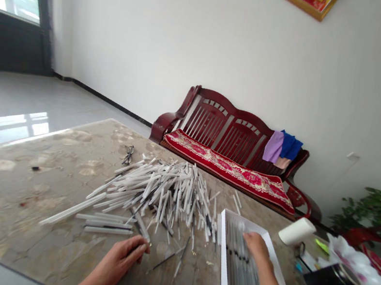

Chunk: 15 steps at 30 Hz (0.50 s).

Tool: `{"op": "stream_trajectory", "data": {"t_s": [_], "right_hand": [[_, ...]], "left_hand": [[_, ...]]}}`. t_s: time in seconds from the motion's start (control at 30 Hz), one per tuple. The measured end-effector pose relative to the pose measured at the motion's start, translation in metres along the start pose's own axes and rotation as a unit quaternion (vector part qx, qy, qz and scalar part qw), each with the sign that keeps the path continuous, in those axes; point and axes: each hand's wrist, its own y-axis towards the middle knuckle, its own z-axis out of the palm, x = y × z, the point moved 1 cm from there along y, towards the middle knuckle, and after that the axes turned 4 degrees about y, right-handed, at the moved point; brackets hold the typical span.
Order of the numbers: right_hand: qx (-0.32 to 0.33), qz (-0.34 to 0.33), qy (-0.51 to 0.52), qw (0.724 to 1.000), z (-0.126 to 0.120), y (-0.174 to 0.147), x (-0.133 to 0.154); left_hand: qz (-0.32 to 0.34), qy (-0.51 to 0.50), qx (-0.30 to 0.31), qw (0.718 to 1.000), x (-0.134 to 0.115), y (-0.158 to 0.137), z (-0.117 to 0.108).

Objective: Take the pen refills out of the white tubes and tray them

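Note:
A large heap of thin white and translucent sticks point(167, 187), some with dark parts, lies on the table. My left hand point(124, 258) rests at the near edge of the heap, fingers curled together. Its fingertips are by the end of a grey stick point(141, 226); whether they grip anything is hidden. My right hand point(256, 246) is over a shallow white box point(223, 283), its fingers drawn together at the sticks inside. What they hold, if anything, cannot be made out. Slim clear sticks with dark bands point(239, 281) lie side by side in rows in the box.
The table point(57, 247) has a patterned cover. Glasses point(128, 154) lie behind the heap. Right of the box are a white roll point(297, 231), a dark cup point(330, 280) and white plastic point(366, 272). A wooden bench point(228, 134) stands beyond the table.

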Motion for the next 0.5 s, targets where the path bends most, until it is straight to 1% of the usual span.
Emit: {"op": "stream_trajectory", "data": {"t_s": [0.1,0.17,0.23,0.3,0.4,0.5], "right_hand": [[0.009,-0.029,0.007,1.000,0.001,-0.015,0.023],[0.015,-0.072,0.020,0.997,0.007,-0.029,0.050],[0.036,-0.121,0.033,0.991,0.017,-0.044,0.079],[0.051,-0.150,0.035,0.987,0.029,-0.056,0.106],[0.061,-0.159,0.024,0.985,0.041,-0.065,0.134],[0.067,-0.150,0.007,0.986,0.046,-0.067,0.147]], "left_hand": [[0.013,0.001,0.000,1.000,-0.002,0.001,-0.001],[0.019,0.000,0.002,1.000,-0.003,0.001,-0.001],[0.020,0.001,0.003,1.000,-0.003,0.001,-0.002],[0.022,0.002,0.004,1.000,-0.002,0.000,-0.001],[0.025,0.002,0.004,1.000,-0.002,0.000,0.000],[0.024,0.003,0.000,1.000,-0.002,0.000,0.000]]}}
